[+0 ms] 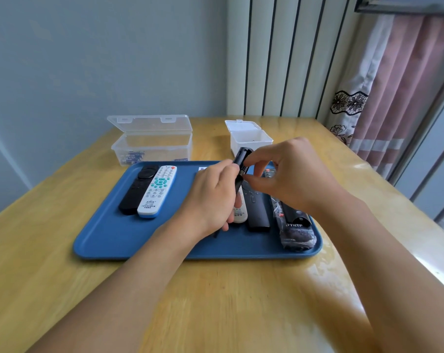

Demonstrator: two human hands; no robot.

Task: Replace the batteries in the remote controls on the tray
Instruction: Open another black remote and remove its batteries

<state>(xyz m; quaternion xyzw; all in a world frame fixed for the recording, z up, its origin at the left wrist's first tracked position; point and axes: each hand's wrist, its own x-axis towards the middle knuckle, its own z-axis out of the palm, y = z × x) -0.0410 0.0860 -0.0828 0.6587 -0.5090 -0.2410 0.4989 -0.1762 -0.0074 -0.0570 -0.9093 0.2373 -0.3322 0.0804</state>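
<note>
A blue tray point(109, 235) lies on the wooden table. On its left side lie a black remote point(137, 191) and a white remote with green buttons point(158, 193). My left hand point(210, 200) grips a slim black remote point(241, 161), held tilted above the tray's middle. My right hand point(289, 174) pinches at its open battery end, where a battery point(243, 170) shows. Under my hands lie a white remote point(240, 212), a black remote point(256, 210) and a black remote wrapped in plastic point(296, 230).
A clear open box point(152, 146) holding several batteries stands behind the tray at the left. A small white open box point(249, 137) stands behind it at the right. A curtain point(384, 93) hangs at the right, past the table's edge.
</note>
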